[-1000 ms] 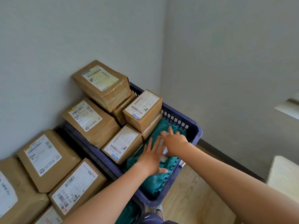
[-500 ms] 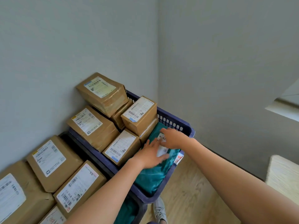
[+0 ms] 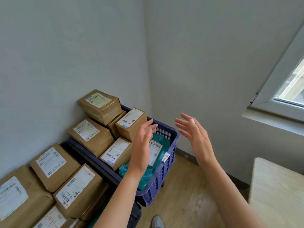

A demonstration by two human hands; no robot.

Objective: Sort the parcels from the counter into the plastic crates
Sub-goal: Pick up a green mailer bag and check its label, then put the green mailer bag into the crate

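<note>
Head view: a pale wooden counter (image 3: 278, 191) fills the 4 o'clock corner. A blue plastic crate (image 3: 162, 176) sits at 6 o'clock beside the grey wall, with brown labelled boxes (image 3: 92, 137) stacked in its 10 o'clock half — a teal bagged parcel (image 3: 165, 141) with a white label lies in its 4 o'clock half. Both hands hover with fingers straight and spread, holding nothing — the left hand (image 3: 143, 142) over the parcel, the right hand (image 3: 195, 134) just past the crate's 3 o'clock rim.

crate (image 3: 169, 163) blue, slotted | bag (image 3: 162, 142) teal | boxes (image 3: 92, 137) brown, white labels
</note>
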